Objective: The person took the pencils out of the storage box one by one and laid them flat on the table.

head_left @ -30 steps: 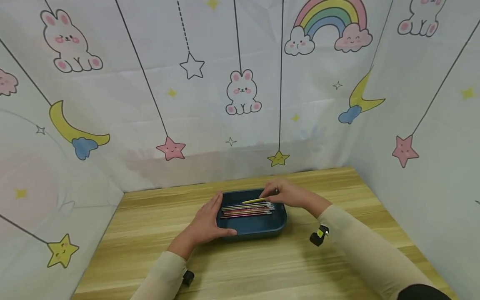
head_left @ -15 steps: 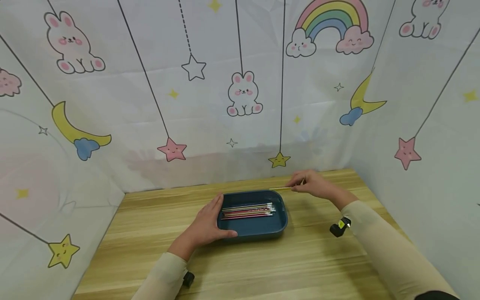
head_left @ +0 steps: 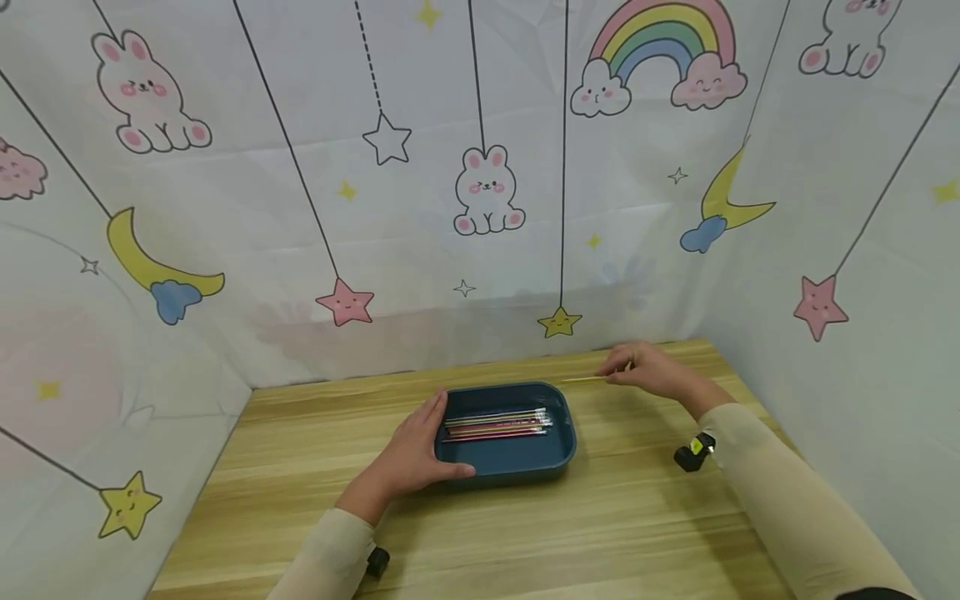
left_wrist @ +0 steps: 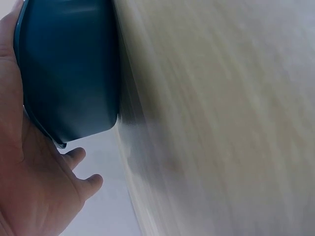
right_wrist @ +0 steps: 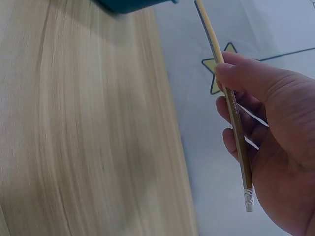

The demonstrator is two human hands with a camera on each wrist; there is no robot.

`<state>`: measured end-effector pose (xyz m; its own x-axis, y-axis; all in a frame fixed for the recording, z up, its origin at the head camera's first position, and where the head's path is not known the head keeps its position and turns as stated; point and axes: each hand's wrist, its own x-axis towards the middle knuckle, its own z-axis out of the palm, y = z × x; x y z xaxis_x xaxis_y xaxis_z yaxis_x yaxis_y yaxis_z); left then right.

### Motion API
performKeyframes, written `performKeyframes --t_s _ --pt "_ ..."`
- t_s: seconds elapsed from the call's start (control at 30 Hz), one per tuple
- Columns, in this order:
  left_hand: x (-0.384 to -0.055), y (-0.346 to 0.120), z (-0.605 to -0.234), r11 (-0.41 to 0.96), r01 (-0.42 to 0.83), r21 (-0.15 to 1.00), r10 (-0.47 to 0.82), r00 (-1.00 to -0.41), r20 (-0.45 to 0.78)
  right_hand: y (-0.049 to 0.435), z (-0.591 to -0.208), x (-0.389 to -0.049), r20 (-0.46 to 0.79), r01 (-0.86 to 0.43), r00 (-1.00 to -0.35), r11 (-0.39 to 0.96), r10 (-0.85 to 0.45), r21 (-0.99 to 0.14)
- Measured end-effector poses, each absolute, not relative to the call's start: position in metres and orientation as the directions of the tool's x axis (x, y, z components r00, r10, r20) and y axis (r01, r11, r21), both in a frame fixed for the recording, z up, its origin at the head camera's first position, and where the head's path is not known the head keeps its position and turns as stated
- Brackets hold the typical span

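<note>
A dark blue tray [head_left: 517,457] sits on the table with several pencils [head_left: 495,423] lying side by side in it, their eraser ends to the right. My left hand [head_left: 405,454] holds the tray's left end, thumb over the front rim and fingers at the far left corner. Beyond the tray's back right corner, my right hand [head_left: 648,371] pinches one yellowish pencil [right_wrist: 216,44] between thumb and fingers. In the right wrist view that pencil's white eraser points down toward the palm, and its other end extends past the fingertips.
The wooden table [head_left: 465,542] runs back to a white cloth backdrop [head_left: 420,242] printed with rabbits, stars and moons. More of this cloth stands at both sides. A small black device [head_left: 693,452] is worn at the right wrist, another [head_left: 377,561] at the left.
My right hand has lifted the pencil out of the tray and carried it right, past the back right corner. The left hand stays on the tray.
</note>
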<state>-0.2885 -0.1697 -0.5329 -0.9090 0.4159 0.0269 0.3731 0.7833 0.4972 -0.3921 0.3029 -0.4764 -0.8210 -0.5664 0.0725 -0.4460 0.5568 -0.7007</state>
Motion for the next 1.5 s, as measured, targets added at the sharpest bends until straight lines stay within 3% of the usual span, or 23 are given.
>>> performKeyframes --t_s 0.7,1.0,1.5 --pt "-0.285 -0.17 -0.53 0.775 0.375 0.509 0.425 -0.905 0.02 0.322 -0.527 -0.414 0.087 -0.426 -0.846 0.569 -0.525 -0.703" --pt "-0.288 -0.172 -0.534 0.781 0.382 0.495 0.425 -0.905 0.027 0.32 -0.535 -0.42 0.084 -0.39 -0.883 0.623 -0.461 -0.678" --pt "-0.284 -0.17 -0.53 0.77 0.383 0.511 0.421 -0.906 0.044 0.323 -0.546 -0.427 0.117 -0.414 -0.882 0.632 -0.456 -0.655"
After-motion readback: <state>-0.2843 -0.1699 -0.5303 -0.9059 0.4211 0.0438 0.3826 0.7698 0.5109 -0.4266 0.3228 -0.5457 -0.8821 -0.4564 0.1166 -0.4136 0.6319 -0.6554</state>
